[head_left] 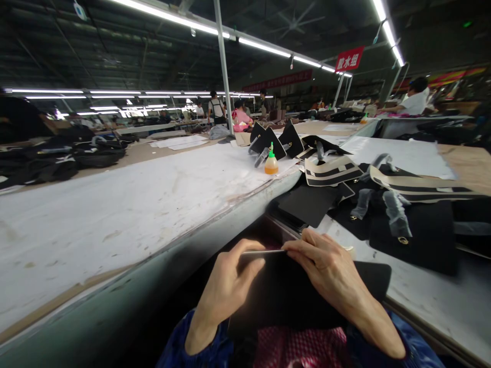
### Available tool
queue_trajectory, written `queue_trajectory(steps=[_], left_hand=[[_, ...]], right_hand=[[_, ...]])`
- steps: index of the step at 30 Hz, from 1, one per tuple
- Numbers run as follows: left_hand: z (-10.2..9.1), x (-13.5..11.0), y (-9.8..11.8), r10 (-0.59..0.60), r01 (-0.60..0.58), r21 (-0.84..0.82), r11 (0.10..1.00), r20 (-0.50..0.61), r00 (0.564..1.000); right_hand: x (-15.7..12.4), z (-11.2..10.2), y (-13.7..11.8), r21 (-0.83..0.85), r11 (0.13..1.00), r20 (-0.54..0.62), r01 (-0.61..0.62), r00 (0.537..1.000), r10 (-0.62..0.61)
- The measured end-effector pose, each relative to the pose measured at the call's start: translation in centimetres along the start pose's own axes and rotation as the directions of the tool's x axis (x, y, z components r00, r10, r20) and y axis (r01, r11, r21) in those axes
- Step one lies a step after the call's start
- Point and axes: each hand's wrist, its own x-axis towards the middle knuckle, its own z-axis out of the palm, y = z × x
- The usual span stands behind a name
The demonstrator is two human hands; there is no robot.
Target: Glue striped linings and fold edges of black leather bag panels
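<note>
A worker seated btwn two desks in a big workshop, seen from the worker's own viewpoint, holds a flat black panel (287, 294) low in front of the body, w/ its thin pale upper edge turned up. L hand (226, 281): fingers (247, 246) closed on the L part of that edge, index lying along the top, thumb on the near face, so the panel sits btwn them. R hand (330, 260): fingers bent & pinching the same edge a bit further R; its thumb is hidden, so can't tell where it presses. A short stretch of edge shows btwn the two sets of fingertips; the rest of the panel hangs below them, toward the lap, partly behind the R wrist. Blue sleeves (408, 335) cover both forearms.

On the L, a long desk (126, 204) covered w/ stained white paper; near its R edge stands a squeeze bottle (271, 164) w/ orange liquid & green nozzle, just in front of some folded black pieces (273, 143). On the R, another desk (429, 301) carries more black panels (425, 235), striped cream strips (333, 173) & plastic-wrapped handles (397, 214) w/ gold-colored rings (402, 240). Further back: co-workers, incl. one in white (416, 102) at far R, & a red sign (349, 60) overhead.
</note>
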Motion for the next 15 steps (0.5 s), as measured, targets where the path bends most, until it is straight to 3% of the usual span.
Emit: queue_trajectory(steps=[4, 6, 8, 11, 15], left_hand=[[-1.5, -0.5, 1.1, 0.145, -0.12, 0.271, 0.955, -0.075, 0.987], [-1.3, -0.4, 1.7, 0.189, -0.156, 0.388, 0.908, -0.048, 0.981], [-0.6, 0.1, 2.1, 0.081, -0.108, 0.534, 0.839, 0.074, 0.994], [0.7, 1.3, 1.6, -0.127, -0.059, 0.68, 0.731, 0.221, 0.967], [1.0, 2.0, 0.1, -0.152, -0.001, 0.623, 0.783, 0.193, 0.969]], right_hand=[[0.5, 0.5, -0.9, -0.019, 0.995, 0.031, 0.095, 0.995, -0.095], [0.7, 0.9, -1.6, -0.042, 0.99, 0.026, 0.133, 0.991, -0.132], [0.8, 1.2, -2.3, -0.069, 0.985, 0.016, 0.159, 0.987, -0.159], [0.5, 1.2, -2.7, -0.116, 0.974, 0.012, 0.193, 0.981, -0.193], [-2.1, -0.5, -0.9, -0.185, 0.971, -0.019, 0.148, 0.988, -0.155]])
